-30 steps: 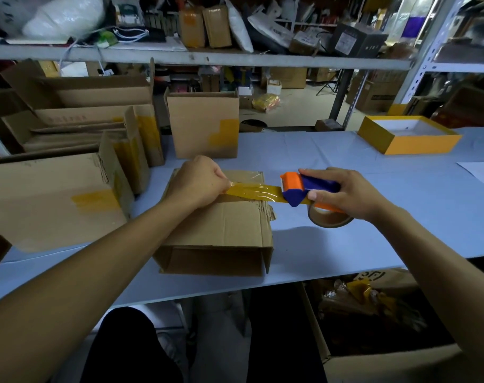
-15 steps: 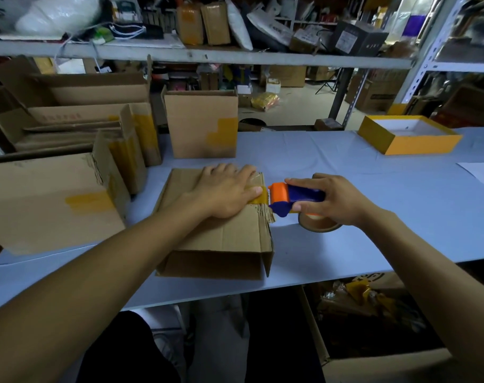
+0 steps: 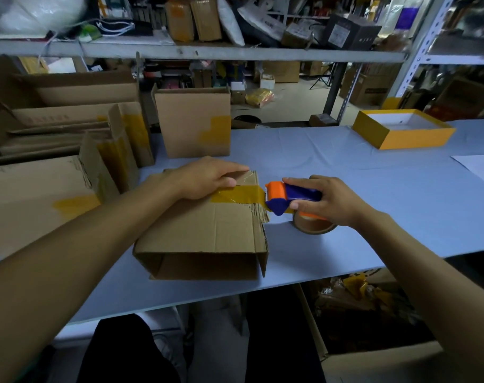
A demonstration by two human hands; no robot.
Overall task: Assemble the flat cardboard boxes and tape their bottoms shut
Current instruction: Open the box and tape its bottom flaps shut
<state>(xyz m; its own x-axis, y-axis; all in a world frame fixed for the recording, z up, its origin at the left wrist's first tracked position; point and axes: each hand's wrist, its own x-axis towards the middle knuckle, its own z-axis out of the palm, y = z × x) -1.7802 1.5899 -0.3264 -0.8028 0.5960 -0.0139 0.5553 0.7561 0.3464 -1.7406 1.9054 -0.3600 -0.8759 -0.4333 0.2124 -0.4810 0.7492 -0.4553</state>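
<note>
A brown cardboard box (image 3: 207,230) lies on its side on the blue table (image 3: 373,189), open end toward me. A strip of yellow-brown tape (image 3: 235,195) runs across its top face to the right edge. My left hand (image 3: 207,178) rests flat on the box, fingers straight, pressing the tape's left part. My right hand (image 3: 326,201) grips a blue and orange tape dispenser (image 3: 288,197) just off the box's right edge, its brown roll (image 3: 315,225) hanging below the hand.
An upright taped box (image 3: 192,123) stands behind the box I work on. Several more cardboard boxes (image 3: 69,128) crowd the left. A yellow shallow box (image 3: 401,128) sits at the far right, white paper (image 3: 481,164) near it. A carton of scraps (image 3: 359,313) is under the table.
My left hand went from pinching the stretched tape end to lying flat on the box, then slid left. More laid tape now shows between it and the dispenser at the box's right edge.
</note>
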